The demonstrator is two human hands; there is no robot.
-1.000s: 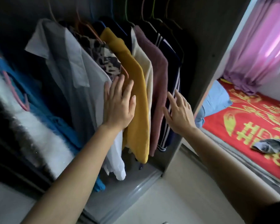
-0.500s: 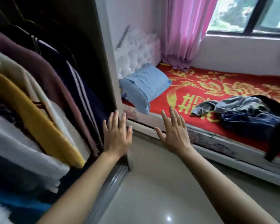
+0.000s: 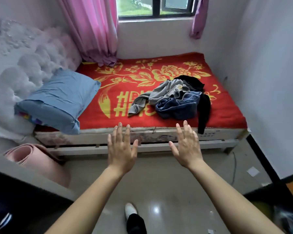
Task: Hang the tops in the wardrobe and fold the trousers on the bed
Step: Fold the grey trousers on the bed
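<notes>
My left grip (image 3: 121, 149) and right grip (image 3: 186, 147) hover spread, empty. The tangled trousers (image 3: 169, 92) lie on the bed (image 3: 125, 119) at one o'clock; tugging the jeans (image 3: 176, 107) could drag the black garment (image 3: 204, 112) off the edge.

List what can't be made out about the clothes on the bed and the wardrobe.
Head view: the grey garment, blue denim garment and black garment lie crumpled and overlapping, so their type and count are unclear.
Head view: only a dark corner of the wardrobe shows at lower left; the frame edge cuts off its inside.
Head view: a multicoloured item is mostly hidden under the blue pillow.
</notes>
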